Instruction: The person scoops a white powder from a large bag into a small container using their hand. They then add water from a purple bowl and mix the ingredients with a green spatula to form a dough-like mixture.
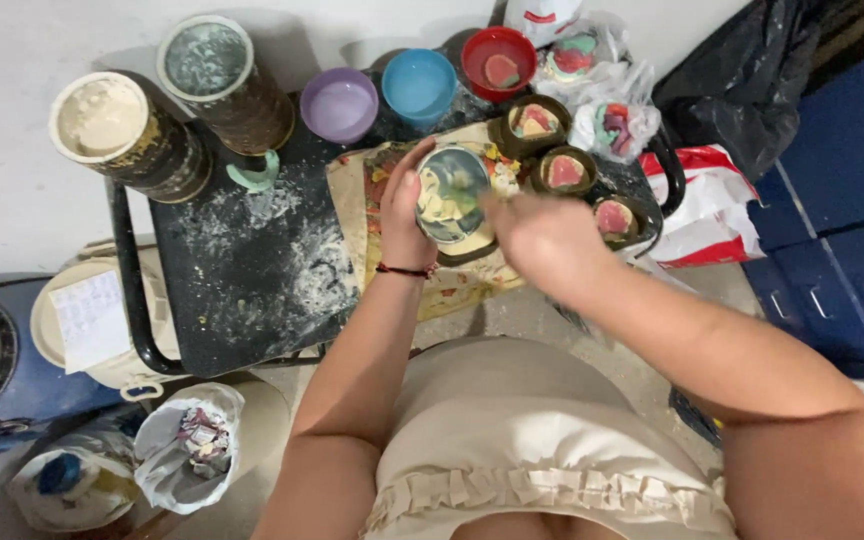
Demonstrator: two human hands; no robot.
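Here, on the black tray dusted with white powder, just beside the purple bowl, sits a metal cup of cream paste. Left hand wrapped around the cup's side, steadying it. Right hand blurred over the rim; grip impossible to tell. Could tip and spill paste if stirred hard against a loose hold.

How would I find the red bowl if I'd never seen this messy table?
Start at the black floury tray-table. Along its far edge sit three round plastic bowls in a row: purple, blue, then the red plastic bowl farthest right. It is the only red one, with a pinkish lump inside.
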